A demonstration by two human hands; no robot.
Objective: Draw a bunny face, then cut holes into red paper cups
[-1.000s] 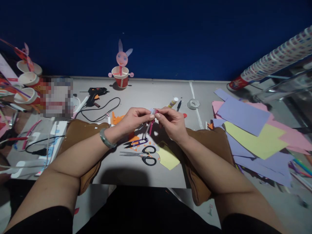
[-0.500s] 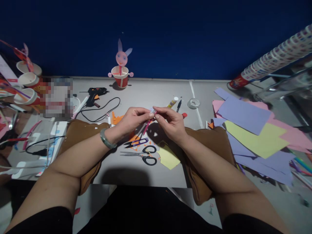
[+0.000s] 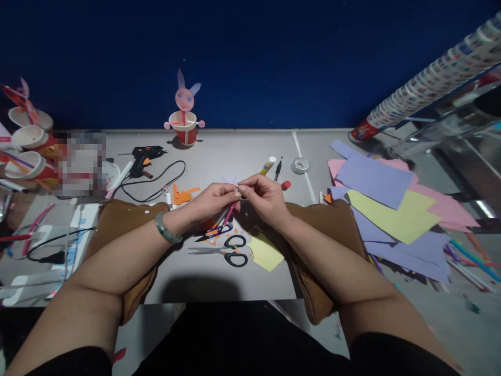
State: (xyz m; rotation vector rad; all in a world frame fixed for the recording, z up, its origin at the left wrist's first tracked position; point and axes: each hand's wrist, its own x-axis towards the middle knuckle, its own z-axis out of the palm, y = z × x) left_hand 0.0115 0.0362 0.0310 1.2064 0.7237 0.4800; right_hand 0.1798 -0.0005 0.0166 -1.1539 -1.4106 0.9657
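Note:
My left hand [image 3: 213, 202] and my right hand [image 3: 266, 199] meet fingertip to fingertip over the middle of the table, both closed in a pinch. A thin pink strip [image 3: 231, 210] slants down below the left fingers, which seem to hold it. What the right fingertips pinch is too small to make out. Pale purple paper [image 3: 229, 180] shows just beyond the fingers. Under the hands lie purple-handled thread snips [image 3: 213, 233], black-handled scissors [image 3: 235, 250], a yellow paper piece [image 3: 268, 253] and small orange scraps.
A rabbit-faced paper cup [image 3: 185, 130] stands at the back. On the left are a glue gun [image 3: 143, 159], power strips [image 3: 23, 284] and more cups. A glue stick [image 3: 268, 165], pen [image 3: 278, 169] and tape roll [image 3: 300, 165] lie beyond my hands; coloured paper [image 3: 378, 177] spreads right.
The whole scene has shifted left in view as the camera turned slightly right. Both hands stay together in a pinch, with the fingertips slightly rearranged around the small work.

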